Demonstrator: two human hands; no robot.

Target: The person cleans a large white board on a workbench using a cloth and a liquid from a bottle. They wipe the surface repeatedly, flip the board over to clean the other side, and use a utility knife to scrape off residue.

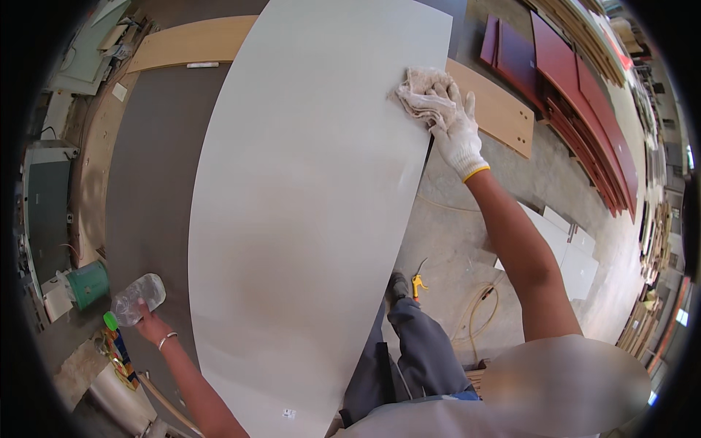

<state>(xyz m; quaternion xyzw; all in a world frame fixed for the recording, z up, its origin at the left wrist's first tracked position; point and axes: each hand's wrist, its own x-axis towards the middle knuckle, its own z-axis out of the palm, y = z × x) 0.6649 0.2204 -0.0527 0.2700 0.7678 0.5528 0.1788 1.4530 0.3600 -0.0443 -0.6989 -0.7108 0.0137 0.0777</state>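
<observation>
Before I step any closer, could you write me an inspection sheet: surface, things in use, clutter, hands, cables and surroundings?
Surface: pale panel lying over a darker grey surface; small label near its lower end.
Things in use: clear bottle with green cap, tilted; bunched cloth at the panel's right edge.
Clutter: green bucket at left; yellow air gun and white panels on the floor.
Hands: left hand, bare, holds the bottle; right hand, gloved, is on the cloth.
Cables: thin yellowish hose, looped on the floor.
Surroundings: dark red panels stacked at right.
</observation>
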